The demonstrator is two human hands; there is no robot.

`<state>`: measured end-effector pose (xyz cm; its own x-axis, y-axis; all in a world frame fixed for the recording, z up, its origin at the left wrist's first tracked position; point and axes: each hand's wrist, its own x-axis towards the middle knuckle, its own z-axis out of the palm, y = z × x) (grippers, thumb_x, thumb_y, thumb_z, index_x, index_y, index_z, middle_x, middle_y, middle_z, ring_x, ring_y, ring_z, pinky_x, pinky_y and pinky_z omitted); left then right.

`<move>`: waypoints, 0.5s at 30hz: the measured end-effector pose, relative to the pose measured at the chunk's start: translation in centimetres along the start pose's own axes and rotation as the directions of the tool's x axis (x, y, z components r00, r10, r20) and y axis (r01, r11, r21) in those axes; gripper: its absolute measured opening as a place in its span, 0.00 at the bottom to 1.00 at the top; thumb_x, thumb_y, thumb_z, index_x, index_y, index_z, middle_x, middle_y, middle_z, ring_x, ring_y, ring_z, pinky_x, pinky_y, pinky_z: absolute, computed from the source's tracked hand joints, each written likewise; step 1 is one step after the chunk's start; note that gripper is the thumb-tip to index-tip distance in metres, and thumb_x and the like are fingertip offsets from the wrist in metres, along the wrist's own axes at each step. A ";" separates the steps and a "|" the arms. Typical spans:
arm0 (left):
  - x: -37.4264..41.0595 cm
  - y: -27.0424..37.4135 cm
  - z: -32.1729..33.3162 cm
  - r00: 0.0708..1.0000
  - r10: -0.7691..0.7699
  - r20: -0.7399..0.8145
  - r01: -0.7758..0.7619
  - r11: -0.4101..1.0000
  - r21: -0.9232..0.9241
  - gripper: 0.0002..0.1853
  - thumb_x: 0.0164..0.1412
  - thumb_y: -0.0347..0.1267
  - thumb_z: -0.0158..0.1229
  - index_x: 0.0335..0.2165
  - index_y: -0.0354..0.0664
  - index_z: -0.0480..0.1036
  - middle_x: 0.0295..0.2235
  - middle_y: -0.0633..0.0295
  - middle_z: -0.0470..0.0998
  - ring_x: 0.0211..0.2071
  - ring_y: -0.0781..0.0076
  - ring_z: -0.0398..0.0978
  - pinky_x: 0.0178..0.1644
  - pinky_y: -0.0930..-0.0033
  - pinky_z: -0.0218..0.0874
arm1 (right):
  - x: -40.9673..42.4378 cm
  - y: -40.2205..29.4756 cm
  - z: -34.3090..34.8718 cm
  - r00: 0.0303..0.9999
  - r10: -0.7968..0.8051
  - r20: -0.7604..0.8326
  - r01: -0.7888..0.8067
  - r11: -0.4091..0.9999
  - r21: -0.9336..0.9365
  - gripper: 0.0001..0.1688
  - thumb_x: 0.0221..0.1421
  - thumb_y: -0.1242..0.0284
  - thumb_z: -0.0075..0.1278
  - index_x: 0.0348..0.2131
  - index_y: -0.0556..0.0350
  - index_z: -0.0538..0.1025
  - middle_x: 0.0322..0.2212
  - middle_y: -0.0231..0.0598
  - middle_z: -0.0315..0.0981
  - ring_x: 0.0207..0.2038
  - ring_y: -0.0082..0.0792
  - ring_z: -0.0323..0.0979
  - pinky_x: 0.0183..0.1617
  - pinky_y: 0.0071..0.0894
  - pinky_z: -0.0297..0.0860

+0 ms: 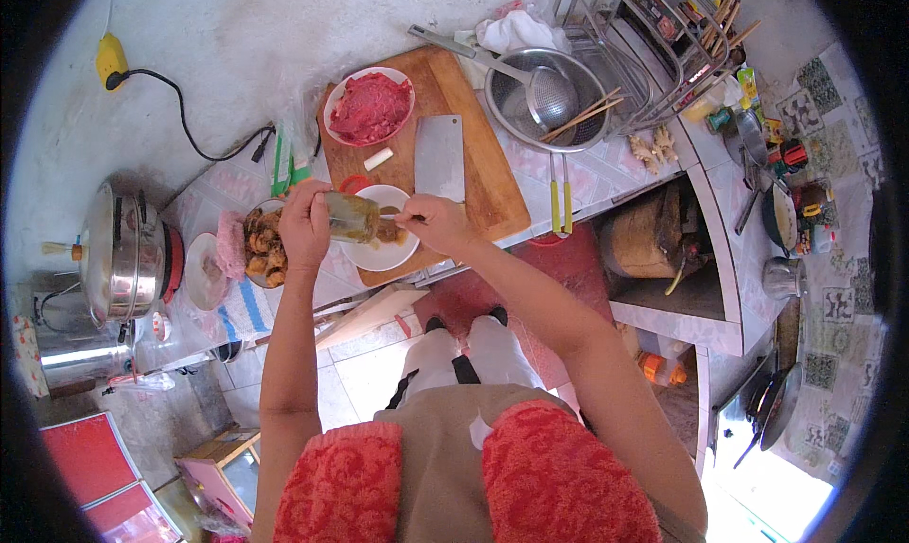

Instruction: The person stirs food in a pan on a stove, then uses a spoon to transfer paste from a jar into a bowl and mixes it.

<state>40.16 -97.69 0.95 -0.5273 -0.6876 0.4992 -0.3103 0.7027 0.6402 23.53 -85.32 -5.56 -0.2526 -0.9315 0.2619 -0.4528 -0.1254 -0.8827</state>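
My left hand (305, 225) grips a glass jar (346, 218) tipped on its side, its mouth facing right. The jar's inner wall is smeared with brownish paste. With my right hand (439, 223) I hold a thin utensil, probably a spoon, by its handle at the jar's mouth; its far end is hard to make out. Under both is a white bowl (380, 259) with some brown paste in it. A red lid (354, 183) lies behind the jar. On the wooden cutting board (490, 188) rest a cleaver (439, 156), a white cut piece (378, 159) and a bowl of sliced raw meat (373, 108).
A bowl of brown chunks (264, 248) and a plate (206, 273) stand left, before a steel pot (117, 252). To the right are a steel basin (511, 117) with a strainer (552, 99), yellow-handled tongs (561, 206), ginger (652, 149) and a wire rack (639, 60).
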 end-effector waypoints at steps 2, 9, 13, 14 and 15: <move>0.0 0.0 -0.3 0.999 0.005 0.041 -0.009 0.996 0.092 0.08 0.49 0.27 0.42 0.27 0.38 0.68 0.26 0.56 0.69 0.33 0.61 0.67 0.39 0.70 0.56 | -0.4 0.1 -1.9 0.998 -0.036 0.042 0.042 0.990 -0.132 0.04 0.38 0.71 0.50 0.21 0.51 0.72 0.21 0.35 0.68 0.27 0.37 0.67 0.29 0.31 0.63; 0.2 0.7 0.4 0.999 0.040 -0.012 -0.039 0.997 0.067 0.07 0.48 0.27 0.43 0.26 0.39 0.68 0.26 0.55 0.69 0.33 0.60 0.67 0.39 0.68 0.57 | 0.2 -0.2 -0.9 0.998 -0.060 0.001 0.060 0.998 0.002 0.02 0.40 0.74 0.49 0.21 0.53 0.72 0.20 0.34 0.67 0.26 0.34 0.67 0.28 0.27 0.63; 0.2 -0.5 -0.2 1.000 0.015 -0.003 -0.015 0.996 0.092 0.07 0.49 0.27 0.43 0.26 0.38 0.68 0.27 0.55 0.69 0.33 0.60 0.67 0.39 0.69 0.57 | -0.9 1.1 -1.7 0.997 -0.026 0.077 0.033 0.995 -0.097 0.03 0.40 0.75 0.48 0.22 0.53 0.72 0.21 0.34 0.68 0.27 0.33 0.67 0.29 0.26 0.63; 0.1 -0.5 -0.4 1.000 0.003 0.013 -0.005 0.993 0.120 0.07 0.49 0.27 0.43 0.26 0.38 0.68 0.27 0.56 0.70 0.33 0.60 0.67 0.40 0.69 0.57 | -1.3 1.5 -2.1 0.995 -0.005 0.103 0.021 0.987 -0.158 0.03 0.41 0.75 0.47 0.22 0.53 0.73 0.22 0.34 0.68 0.28 0.33 0.67 0.29 0.27 0.63; -0.1 -0.5 -0.5 1.000 -0.012 0.026 0.008 0.989 0.146 0.07 0.49 0.27 0.43 0.27 0.37 0.68 0.27 0.56 0.70 0.33 0.60 0.67 0.40 0.69 0.57 | -1.2 1.1 -2.4 0.996 -0.016 0.093 0.030 0.988 -0.154 0.03 0.40 0.74 0.47 0.22 0.53 0.72 0.22 0.35 0.68 0.28 0.35 0.67 0.30 0.29 0.63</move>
<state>40.75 -98.10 0.90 -0.5442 -0.6908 0.4760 -0.4268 0.7164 0.5519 21.30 -83.49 -5.95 -0.1651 -0.9571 0.2383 -0.5863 -0.0991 -0.8040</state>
